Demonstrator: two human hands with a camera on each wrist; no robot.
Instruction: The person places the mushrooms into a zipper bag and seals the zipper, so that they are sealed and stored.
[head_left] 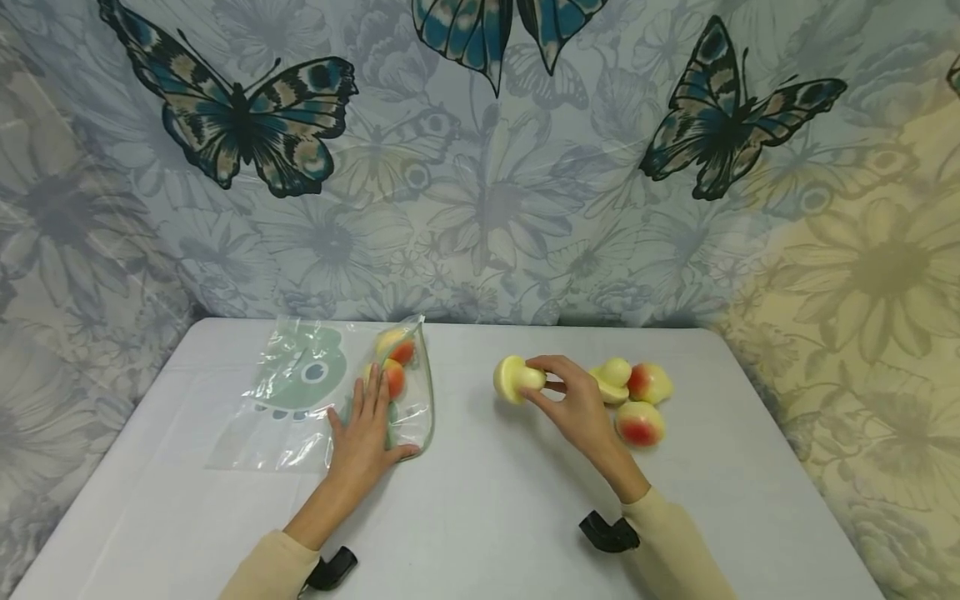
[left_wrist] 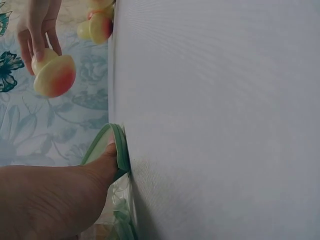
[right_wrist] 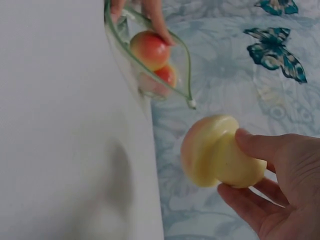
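My right hand [head_left: 581, 408] pinches a toy mushroom [head_left: 510, 379] by its pale stem, above the table between the bag and the loose mushrooms. Its yellow cap has a red blush, seen in the left wrist view. My left hand [head_left: 363, 446] lies with fingers stretched across a clear zip bag [head_left: 247, 442] printed with a green cartoon. The thumb is inside the bag's green-edged mouth [left_wrist: 122, 150], which gapes towards the right. Inside the bag are red-and-yellow mushrooms [right_wrist: 150, 50], at least two showing.
Right of my right hand lie several more toy mushrooms [head_left: 641, 423] in a group. The white table [head_left: 480, 517] meets a wall cloth [head_left: 480, 208] printed with butterflies and flowers at its back edge. Black wrist mounts [head_left: 609, 533] stick out by both sleeves.
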